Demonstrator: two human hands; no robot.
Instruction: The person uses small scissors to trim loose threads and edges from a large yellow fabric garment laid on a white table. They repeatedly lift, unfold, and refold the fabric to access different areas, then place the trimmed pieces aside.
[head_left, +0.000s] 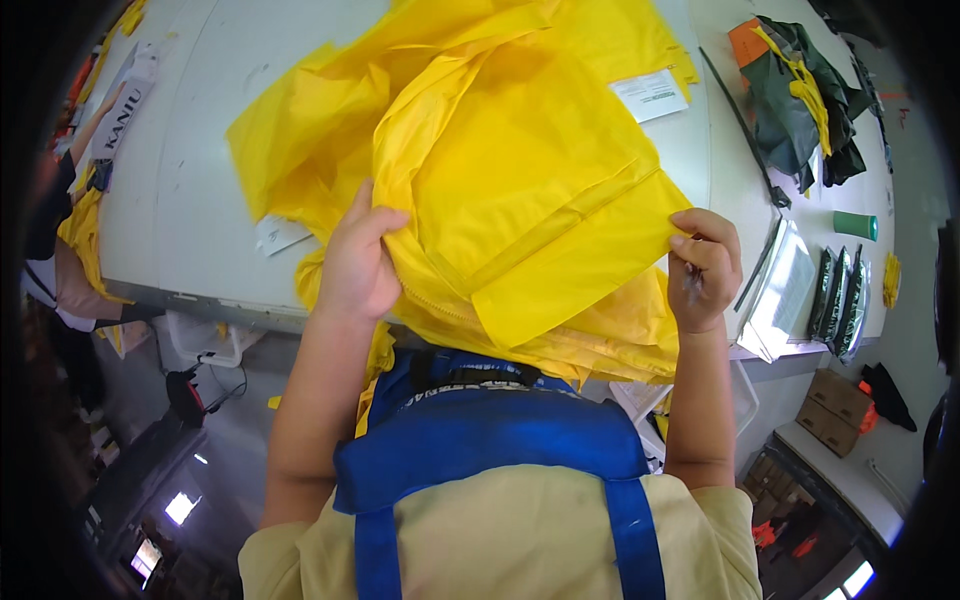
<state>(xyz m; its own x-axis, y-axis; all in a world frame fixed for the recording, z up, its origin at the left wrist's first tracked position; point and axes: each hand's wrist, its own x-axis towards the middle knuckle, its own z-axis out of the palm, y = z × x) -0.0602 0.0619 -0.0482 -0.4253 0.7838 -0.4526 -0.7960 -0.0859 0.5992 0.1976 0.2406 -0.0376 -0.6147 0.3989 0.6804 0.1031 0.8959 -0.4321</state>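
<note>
A yellow coated-fabric garment [530,140], with a stitched flap or seam and what looks like a zipper along one edge, lies spread and rumpled over the white table in front of me. My left hand [358,262] is closed on a folded edge of it, thumb on top. On the far side of the flap, my right hand [706,265] pinches the fabric's edge between thumb and fingers. Something small and greyish shows against the right palm; I cannot make out what. A white printed label [650,95] and a white tag [283,235] poke out from the garment.
At the right of the white table [190,180] lie dark green garments [790,110], a black strip [740,125], a green cylinder [855,225], clear plastic sheeting [780,300] and dark packs [838,300]. Another person's arm [80,285] is at the left edge, beside yellow cloth [88,240].
</note>
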